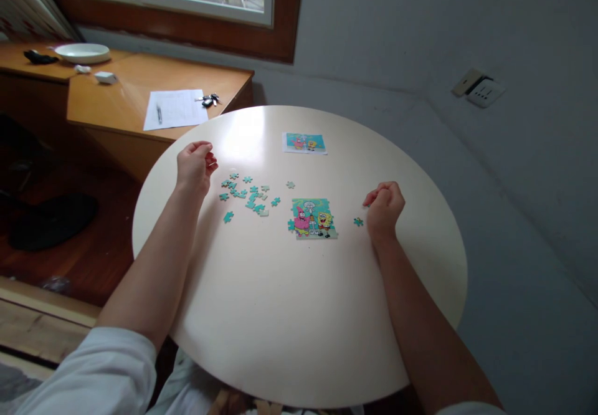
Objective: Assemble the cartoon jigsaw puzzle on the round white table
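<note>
A partly assembled jigsaw puzzle (312, 219) with cartoon figures lies on the round white table, between my hands. My left hand (194, 167) is held above the table's left side, fingers curled in; whatever may be inside is hidden. To its right spreads a cluster of loose, mostly teal puzzle pieces (252, 197). Over on the right, my right hand (385, 209) is closed with the fingers bent under, at the tabletop. Just left of it lies a single puzzle piece (358, 222); another small piece shows partly by its fingertips. Its grip is hidden.
A picture sheet (304, 143) with the same cartoon lies at the far side of the round table (261, 315). One pale piece (290, 185) lies above the puzzle. A wooden desk (135, 78) behind holds paper (175, 108), keys (210, 100) and a white dish (84, 53).
</note>
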`<state>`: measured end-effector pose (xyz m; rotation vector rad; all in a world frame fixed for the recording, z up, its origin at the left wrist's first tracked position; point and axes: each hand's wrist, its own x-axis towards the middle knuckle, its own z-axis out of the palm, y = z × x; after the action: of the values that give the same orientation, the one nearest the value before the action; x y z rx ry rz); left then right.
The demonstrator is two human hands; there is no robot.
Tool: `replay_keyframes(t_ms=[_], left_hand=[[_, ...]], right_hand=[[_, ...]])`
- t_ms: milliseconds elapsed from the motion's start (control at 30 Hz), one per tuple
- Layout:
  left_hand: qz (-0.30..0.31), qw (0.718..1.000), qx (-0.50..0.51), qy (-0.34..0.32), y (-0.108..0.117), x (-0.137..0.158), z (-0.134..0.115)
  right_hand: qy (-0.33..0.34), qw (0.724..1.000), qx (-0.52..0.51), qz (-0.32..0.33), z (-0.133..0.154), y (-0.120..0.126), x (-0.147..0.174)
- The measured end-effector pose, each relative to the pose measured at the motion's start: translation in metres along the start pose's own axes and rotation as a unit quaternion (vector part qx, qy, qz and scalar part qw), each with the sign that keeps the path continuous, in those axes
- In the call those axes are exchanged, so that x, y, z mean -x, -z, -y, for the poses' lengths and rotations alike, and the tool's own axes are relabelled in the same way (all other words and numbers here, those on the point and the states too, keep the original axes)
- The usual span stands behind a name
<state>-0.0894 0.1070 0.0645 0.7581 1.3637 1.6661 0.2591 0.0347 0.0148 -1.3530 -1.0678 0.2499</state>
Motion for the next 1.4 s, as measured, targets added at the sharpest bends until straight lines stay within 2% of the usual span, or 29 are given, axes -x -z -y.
replay_keyframes(t_ms=[267, 1400], left_hand=[[-0.009, 1.000, 0.011, 0.001, -0.0011, 0.0008, -0.0009], [0.005, 1.000, 0.006, 0.005, -0.0010, 0.0021, -0.0021]], right_hand=[[0.015, 1.000, -0.001, 0.008, -0.0014, -0.0004, -0.0012], [0.006, 1.000, 0.020, 0.017, 0.0006, -0.0002, 0.0015]])
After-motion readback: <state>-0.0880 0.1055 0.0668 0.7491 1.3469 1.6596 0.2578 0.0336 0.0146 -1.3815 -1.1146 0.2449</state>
